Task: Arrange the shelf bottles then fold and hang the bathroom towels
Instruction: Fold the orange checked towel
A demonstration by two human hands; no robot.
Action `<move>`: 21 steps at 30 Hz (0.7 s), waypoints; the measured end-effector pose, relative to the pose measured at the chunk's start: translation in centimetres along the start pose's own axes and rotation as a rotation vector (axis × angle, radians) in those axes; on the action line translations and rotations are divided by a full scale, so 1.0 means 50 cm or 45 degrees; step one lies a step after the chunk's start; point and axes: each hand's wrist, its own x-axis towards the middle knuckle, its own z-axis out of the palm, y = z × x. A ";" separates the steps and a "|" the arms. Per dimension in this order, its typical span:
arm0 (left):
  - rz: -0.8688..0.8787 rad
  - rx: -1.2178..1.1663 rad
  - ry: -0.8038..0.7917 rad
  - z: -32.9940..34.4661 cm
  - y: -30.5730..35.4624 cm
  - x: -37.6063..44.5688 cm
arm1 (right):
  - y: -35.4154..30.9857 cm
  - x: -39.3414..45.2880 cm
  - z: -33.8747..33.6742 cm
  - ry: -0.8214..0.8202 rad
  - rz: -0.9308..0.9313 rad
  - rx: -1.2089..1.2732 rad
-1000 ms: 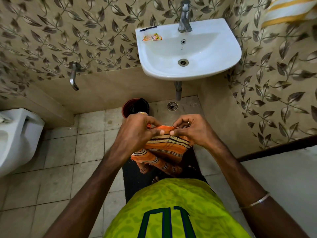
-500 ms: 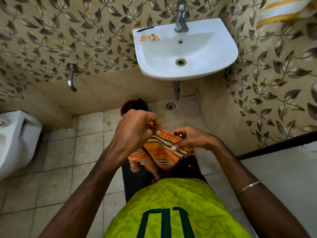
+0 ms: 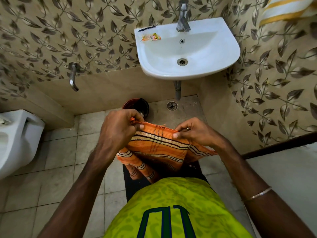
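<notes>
In front of the waist, below the sink [image 3: 228,54], the orange striped towel [image 3: 159,148] hangs with its top edge running left to right between both hands. The left hand [image 3: 120,127] and right hand [image 3: 193,133] each pinch one upper corner, fingers closed on cloth.

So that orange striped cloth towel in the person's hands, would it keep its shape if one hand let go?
Probably not. The orange striped cloth towel sags and bunches below where the left hand and right hand pinch its top edge, so it looks floppy. It seems thin and light, held by fingertips alone. Its woven surface likely isn't slippery.
</notes>
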 end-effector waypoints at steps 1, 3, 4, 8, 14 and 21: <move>-0.003 0.037 -0.004 0.005 -0.001 0.003 | -0.004 -0.001 0.002 0.002 0.000 -0.010; 0.042 0.089 -0.090 0.013 0.003 0.006 | -0.009 0.001 0.008 0.003 0.009 -0.056; 0.087 0.066 -0.169 0.017 0.009 0.006 | -0.011 0.003 0.011 0.002 0.015 -0.083; 0.318 -0.011 -0.492 0.051 0.041 0.009 | -0.015 0.008 0.023 -0.014 -0.019 -0.145; 0.364 0.058 -0.444 0.084 0.056 0.027 | -0.016 -0.001 0.009 0.012 -0.048 -0.111; 0.392 0.117 -0.282 0.073 0.069 0.023 | 0.016 -0.015 -0.014 -0.252 0.157 -0.057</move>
